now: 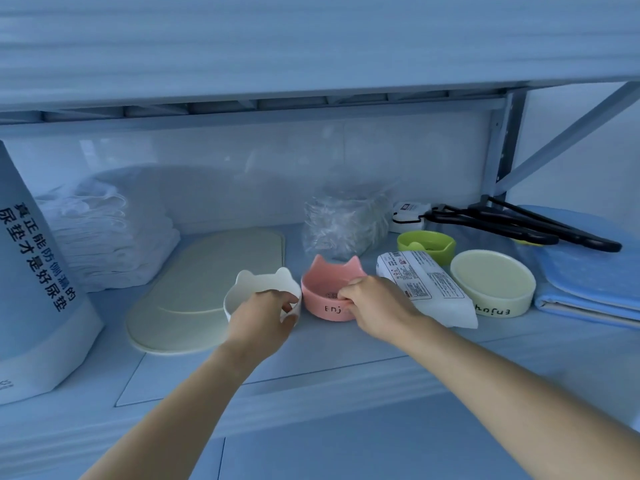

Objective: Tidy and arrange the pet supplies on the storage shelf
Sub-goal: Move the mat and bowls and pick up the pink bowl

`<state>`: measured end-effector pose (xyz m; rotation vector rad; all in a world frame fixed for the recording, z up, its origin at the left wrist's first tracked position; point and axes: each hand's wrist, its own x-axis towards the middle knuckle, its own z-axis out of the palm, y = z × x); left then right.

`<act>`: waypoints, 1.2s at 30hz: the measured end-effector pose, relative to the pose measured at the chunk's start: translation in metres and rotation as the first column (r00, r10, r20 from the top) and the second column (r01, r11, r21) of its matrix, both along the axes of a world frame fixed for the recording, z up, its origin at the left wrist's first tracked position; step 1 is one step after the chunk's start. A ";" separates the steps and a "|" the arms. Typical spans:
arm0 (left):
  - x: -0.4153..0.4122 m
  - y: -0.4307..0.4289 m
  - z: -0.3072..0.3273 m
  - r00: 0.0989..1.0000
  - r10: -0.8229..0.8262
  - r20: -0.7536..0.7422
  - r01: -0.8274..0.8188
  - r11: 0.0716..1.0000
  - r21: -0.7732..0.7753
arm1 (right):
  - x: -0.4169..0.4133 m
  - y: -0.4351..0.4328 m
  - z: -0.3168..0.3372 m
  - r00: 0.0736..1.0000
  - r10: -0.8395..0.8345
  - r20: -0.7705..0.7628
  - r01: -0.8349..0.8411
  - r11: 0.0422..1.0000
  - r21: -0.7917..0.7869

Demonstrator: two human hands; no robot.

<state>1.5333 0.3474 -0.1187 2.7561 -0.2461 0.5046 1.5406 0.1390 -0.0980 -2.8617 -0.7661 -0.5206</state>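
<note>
A white cat-eared bowl [252, 282] rests on the right end of a pale oval feeding mat [207, 278] on the shelf [346, 348]. My left hand [263, 317] grips its near rim. Right beside it stands a pink cat-eared bowl [320, 275] with lettering on its front. My right hand [377, 303] holds that bowl's right rim, fingers curled over the edge. The two bowls almost touch.
A big white pad package [38, 278] stands at far left, folded white pads [104, 233] behind the mat. Right of the pink bowl lie a white packet [422, 282], a pale yellow bowl [491, 282], a green bowl [426, 244], crumpled plastic wrap [346, 220], black hangers [519, 223] and a blue cloth [588, 271].
</note>
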 end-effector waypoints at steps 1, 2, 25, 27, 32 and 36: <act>-0.001 0.000 0.001 1.000 -0.008 0.001 0.008 1.000 0.007 | -0.001 0.000 -0.001 1.000 -0.002 0.003 0.002 1.000 -0.006; -0.001 0.001 0.001 1.000 -0.018 0.001 0.018 1.000 0.018 | -0.002 0.001 -0.003 1.000 -0.004 0.005 0.004 1.000 -0.014; -0.026 0.007 -0.021 0.975 -0.094 0.202 0.064 0.987 0.146 | -0.028 0.013 -0.034 0.987 -0.159 0.036 0.148 0.967 0.208; -0.026 0.008 -0.020 0.965 -0.122 0.231 0.102 0.990 0.097 | -0.031 0.013 -0.033 0.988 -0.152 0.023 0.143 0.965 0.218; -0.022 0.008 -0.017 0.933 -0.202 0.298 0.199 0.979 0.042 | -0.034 0.013 -0.016 0.989 -0.129 0.074 0.106 0.961 0.255; -0.005 0.002 -0.001 0.911 -0.236 0.338 0.269 0.962 -0.053 | -0.022 0.011 -0.001 0.985 -0.115 0.125 0.076 0.957 0.281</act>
